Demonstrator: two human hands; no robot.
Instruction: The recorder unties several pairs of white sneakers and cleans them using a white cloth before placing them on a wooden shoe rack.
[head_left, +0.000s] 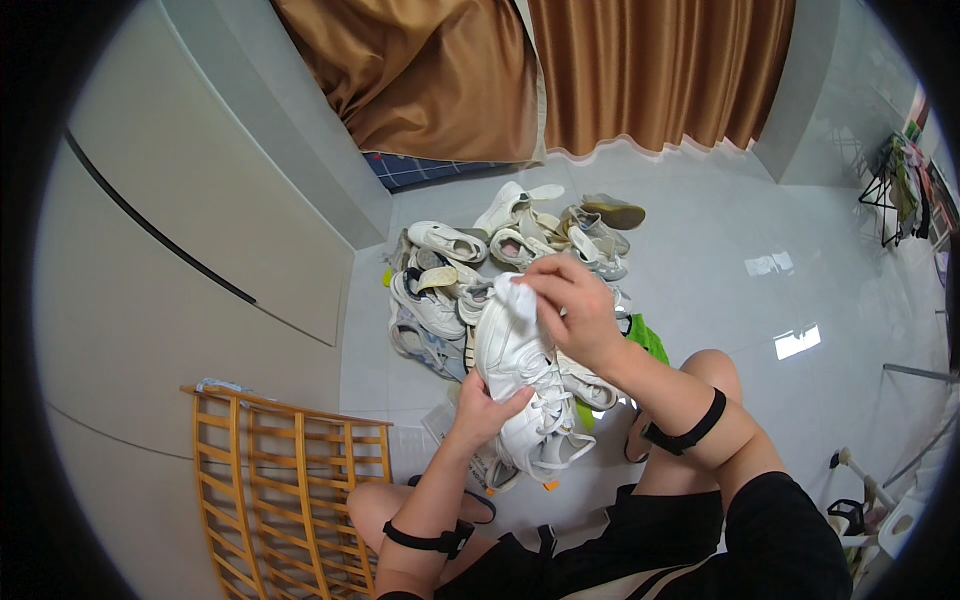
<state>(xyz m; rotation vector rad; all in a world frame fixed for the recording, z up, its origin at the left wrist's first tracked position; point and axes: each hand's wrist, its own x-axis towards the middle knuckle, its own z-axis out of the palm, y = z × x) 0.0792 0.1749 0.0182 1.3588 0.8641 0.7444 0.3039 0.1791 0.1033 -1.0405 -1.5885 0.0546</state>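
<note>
My left hand (484, 412) grips a white lace-up sneaker (517, 375) by its side, thumb over the upper. The toe points away from me, and the heel opening faces my lap. At the toe, my right hand (574, 304) pinches a crumpled white tissue or cloth (516, 298) against the shoe. Beyond and below the held sneaker lies a loose heap of several pale shoes, among them a white sneaker with a dark collar (427, 304) and a blue-grey sneaker (424, 345). The held shoe and my hands hide part of the heap.
A slatted wooden rack (300, 450) stands at my left, close to the cabinet door (225, 187). Brown curtains (652, 67) hang at the back. Bright green fabric (646, 337) lies right of the shoes. A metal-legged rack with hanging items (900, 187) stands far right on the tiled floor (712, 247).
</note>
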